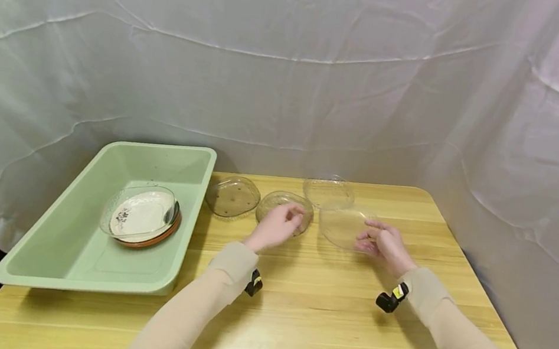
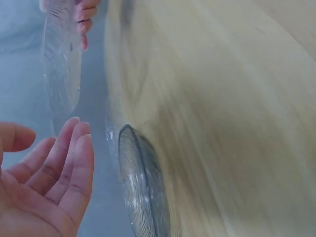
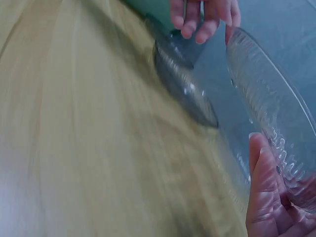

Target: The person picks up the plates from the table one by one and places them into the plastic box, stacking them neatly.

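My right hand (image 1: pixel 384 246) pinches the edge of a clear plate (image 1: pixel 338 229), thumb on one face, lifted off the table. In the right wrist view this plate (image 3: pixel 269 94) is tilted on edge and shows a rippled surface. Left of it, my left hand (image 1: pixel 280 222) hovers over a grey-tinted clear plate (image 1: pixel 269 201) on the table. Its fingers (image 2: pixel 76 170) are loosely bent and the palm holds nothing in the left wrist view. The fingertips point toward the held plate's lower edge. The left hand partly hides the tinted plate in the head view.
Another tinted plate (image 1: pixel 232 197) lies beside the basin, and a clear plate (image 1: pixel 327 192) lies at the table's back edge. The green basin (image 1: pixel 81 284) at left holds a stack with a clear dish, a white patterned plate (image 1: pixel 145 212) and a brown-rimmed one. Curtains hang behind the table.
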Tool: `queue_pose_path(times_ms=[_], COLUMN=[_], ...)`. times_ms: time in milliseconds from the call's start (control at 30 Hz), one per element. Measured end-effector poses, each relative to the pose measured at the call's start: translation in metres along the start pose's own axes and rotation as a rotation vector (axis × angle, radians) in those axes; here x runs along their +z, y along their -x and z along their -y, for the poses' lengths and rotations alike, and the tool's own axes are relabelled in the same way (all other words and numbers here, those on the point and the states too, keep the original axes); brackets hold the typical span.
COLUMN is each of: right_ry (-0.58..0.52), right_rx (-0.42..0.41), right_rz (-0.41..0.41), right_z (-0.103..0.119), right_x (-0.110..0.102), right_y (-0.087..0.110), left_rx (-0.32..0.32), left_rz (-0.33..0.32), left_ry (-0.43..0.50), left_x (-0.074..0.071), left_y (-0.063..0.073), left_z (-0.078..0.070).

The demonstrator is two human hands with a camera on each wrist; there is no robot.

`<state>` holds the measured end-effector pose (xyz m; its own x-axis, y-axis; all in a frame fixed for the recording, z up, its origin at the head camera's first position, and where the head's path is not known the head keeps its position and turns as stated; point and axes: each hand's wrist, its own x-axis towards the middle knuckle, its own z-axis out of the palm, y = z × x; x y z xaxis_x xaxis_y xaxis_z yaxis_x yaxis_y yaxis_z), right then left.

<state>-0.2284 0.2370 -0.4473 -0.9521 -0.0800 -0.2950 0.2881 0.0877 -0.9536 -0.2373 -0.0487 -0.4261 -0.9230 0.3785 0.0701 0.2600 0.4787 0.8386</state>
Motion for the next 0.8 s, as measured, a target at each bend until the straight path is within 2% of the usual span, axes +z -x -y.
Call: queue_pose_path(times_ms=[200, 367, 533, 800], right_ry=[-0.033, -0.017, -0.032, -0.074], right_rx=[-0.040, -0.065, -0.067, -0.093], right_rz=[0.039, 0.047, 0.051, 0.082], right_z=[0.013, 0.022, 0.029, 0.038], right_x=[0.014, 0.026, 0.038, 0.058], right_y=[0.003, 0.004, 0.004, 0.003], left_rx=[-0.104, -0.161, -0.218, -0.289], left_rz=[-0.058, -0.102, -0.112, -0.104], left_ry=[0.232, 0.370, 0.449, 0.519], left_x=[-0.011, -0.016, -0.020, -0.025], left_y=[0.002, 0.001, 0.001, 0.001], left_z=[-0.003, -0.004, -0.005, -0.004])
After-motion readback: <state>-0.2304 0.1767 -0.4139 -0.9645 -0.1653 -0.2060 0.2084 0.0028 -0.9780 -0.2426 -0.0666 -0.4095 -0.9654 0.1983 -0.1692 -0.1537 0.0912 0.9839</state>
